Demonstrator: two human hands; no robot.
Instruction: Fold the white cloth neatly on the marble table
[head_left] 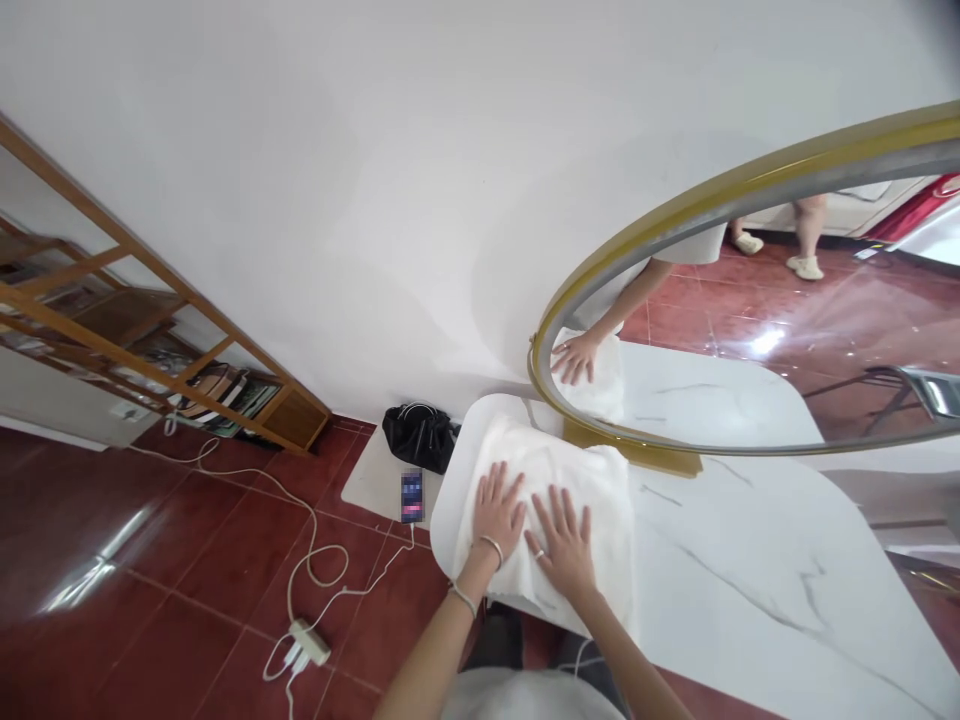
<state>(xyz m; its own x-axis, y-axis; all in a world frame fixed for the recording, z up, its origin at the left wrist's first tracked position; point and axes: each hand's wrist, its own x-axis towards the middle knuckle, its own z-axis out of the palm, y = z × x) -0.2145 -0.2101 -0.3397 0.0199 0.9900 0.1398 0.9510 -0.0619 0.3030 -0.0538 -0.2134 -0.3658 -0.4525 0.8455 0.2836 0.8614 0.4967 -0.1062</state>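
Observation:
A white cloth (607, 500) lies spread over the left end of a white marble-patterned table (757, 570). My left hand (498, 512) rests flat on the cloth's left part, fingers apart, with bands on the wrist. To its right, my right hand (564, 545) also lies flat on the cloth, fingers spread, a ring on one finger. Neither hand holds anything. The cloth shows small wrinkles around the fingers and reaches the table's front edge.
A gold-framed round mirror (570, 290) stands behind the table, reflecting a person's legs. Left of the table are a black bag (420, 436), a phone (412, 497) on a cable, a power strip (310, 641) on the floor and a wooden shelf (142, 260).

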